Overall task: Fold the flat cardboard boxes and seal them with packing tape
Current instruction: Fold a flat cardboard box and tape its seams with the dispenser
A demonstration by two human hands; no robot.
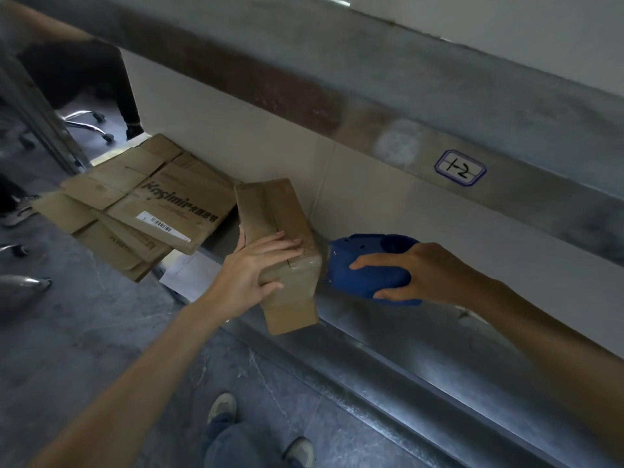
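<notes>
A small brown folded cardboard box in the left hand and a blue plastic tape dispenser in the right hand, touching, block the near edge of the white table. A loose stack of flattened brown cardboard boxes covers its left end; bare surface lies open behind the box.

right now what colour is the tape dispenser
Blue. The tape dispenser, held by the right hand, shows best in the head view.

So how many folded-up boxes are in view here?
1. The folded cardboard box, gripped by the left hand at the table edge, with the right hand's blue tape dispenser at its end. The flat cardboard boxes stacked left are unfolded; more could be hidden.
</notes>
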